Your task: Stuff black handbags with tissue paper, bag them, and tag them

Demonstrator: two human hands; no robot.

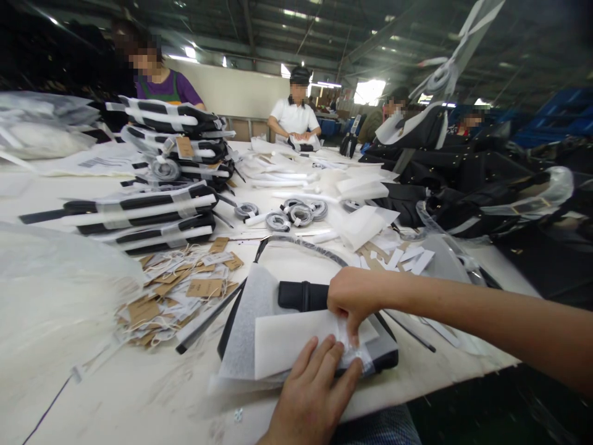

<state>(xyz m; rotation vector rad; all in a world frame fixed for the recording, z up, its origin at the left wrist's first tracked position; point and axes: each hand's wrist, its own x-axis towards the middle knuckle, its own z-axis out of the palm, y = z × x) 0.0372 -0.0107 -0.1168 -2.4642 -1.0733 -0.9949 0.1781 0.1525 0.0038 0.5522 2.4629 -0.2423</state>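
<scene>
A black bag (386,360) lies flat near the table's front edge, partly covered by white tissue paper (241,346). Across it rests a folded white foam sheet (282,340), below a dark strap piece (291,295). My left hand (315,383) presses on the sheet's lower edge with fingers spread. From the right, my right hand (354,300) bends down over the sheet's right end with curled fingers, at a crumpled clear plastic piece (364,358); what its fingers grip is too small to tell.
Brown and white tags (204,287) are heaped at left, behind them stacked wrapped black bags (148,210). Coiled straps (301,213) lie mid-table. Black bags (472,167) pile up at right. A person in white (296,114) works across the table; another person in purple (185,89) stands at left.
</scene>
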